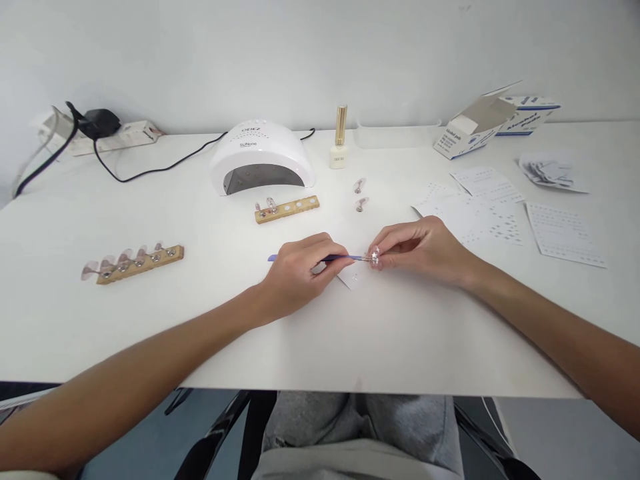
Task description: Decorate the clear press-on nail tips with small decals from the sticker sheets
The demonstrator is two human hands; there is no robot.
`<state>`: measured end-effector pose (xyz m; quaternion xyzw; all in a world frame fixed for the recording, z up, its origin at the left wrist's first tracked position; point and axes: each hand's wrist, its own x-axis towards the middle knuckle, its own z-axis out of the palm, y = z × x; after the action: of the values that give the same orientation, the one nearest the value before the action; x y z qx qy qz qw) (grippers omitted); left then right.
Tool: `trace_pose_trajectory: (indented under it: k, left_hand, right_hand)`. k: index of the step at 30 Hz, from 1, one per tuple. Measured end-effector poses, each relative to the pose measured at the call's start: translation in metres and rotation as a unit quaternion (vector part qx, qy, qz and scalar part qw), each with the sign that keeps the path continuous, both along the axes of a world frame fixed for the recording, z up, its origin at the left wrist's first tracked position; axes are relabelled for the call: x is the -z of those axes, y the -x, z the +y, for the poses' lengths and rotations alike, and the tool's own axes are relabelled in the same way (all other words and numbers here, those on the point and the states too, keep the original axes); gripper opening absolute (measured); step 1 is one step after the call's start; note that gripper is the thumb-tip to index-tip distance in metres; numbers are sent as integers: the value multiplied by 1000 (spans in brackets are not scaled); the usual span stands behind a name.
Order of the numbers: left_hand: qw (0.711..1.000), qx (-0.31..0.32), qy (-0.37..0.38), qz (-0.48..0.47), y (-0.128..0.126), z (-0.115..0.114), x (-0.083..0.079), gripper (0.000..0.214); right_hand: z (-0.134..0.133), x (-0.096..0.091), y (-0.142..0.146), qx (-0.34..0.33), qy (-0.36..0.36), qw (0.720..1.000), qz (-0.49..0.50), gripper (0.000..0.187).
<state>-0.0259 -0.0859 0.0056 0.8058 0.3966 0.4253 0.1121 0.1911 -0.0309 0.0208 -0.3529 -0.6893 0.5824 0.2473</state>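
My left hand [300,270] is closed round a thin blue tool [345,257], whose tip reaches a small clear nail tip [374,255]. My right hand [425,248] pinches that nail tip between thumb and fingers, just above the white table [200,320]. A small white paper scrap [350,277] lies under the two hands. Both forearms rest toward the table's near edge.
A white nail lamp [261,157] and a gold-capped polish bottle [339,140] stand at the back. Two wooden holders carry nail tips, one at the left [134,263] and one by the lamp [287,209]. Two loose tips [360,195], sticker sheets [500,210], open boxes [493,123], a power strip [115,133].
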Motion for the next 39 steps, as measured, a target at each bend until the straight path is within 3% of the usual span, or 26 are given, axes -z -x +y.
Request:
trace_pose_trajectory:
  k: [10,19,25,28,31,33,36,39]
  left_hand:
    - [994,-43,-76,67,1,-1,3,8]
    - [959,-65,-197,195,2,-5,-4,11]
    - [951,-76,-208,214,0,-8,-4,13]
    - [967,-81,-166,174,1,-8,-6,15]
    - [994,-73,-40,67,3,-5,-13,14]
    - [998,-52,44,-14,6,-1,-20,16]
    - [979,-30,136,-150,12,8,-30,10]
    - [940,-17,186,-286,18,15,-35,11]
  right_hand:
    - [-5,-1,2,46,-23,998,-22,17]
    - [-7,-1,3,55,-30,997,-43,22]
    - [-8,-1,3,60,-25,996,-58,22]
    - [-7,0,3,71,-44,994,-67,21]
    - [-8,1,4,92,-52,993,-54,21]
    - [-10,0,6,107,-51,992,-39,22]
    - [-16,-2,11,112,-51,992,-19,21]
    - [-22,-3,14,98,-44,994,-2,19]
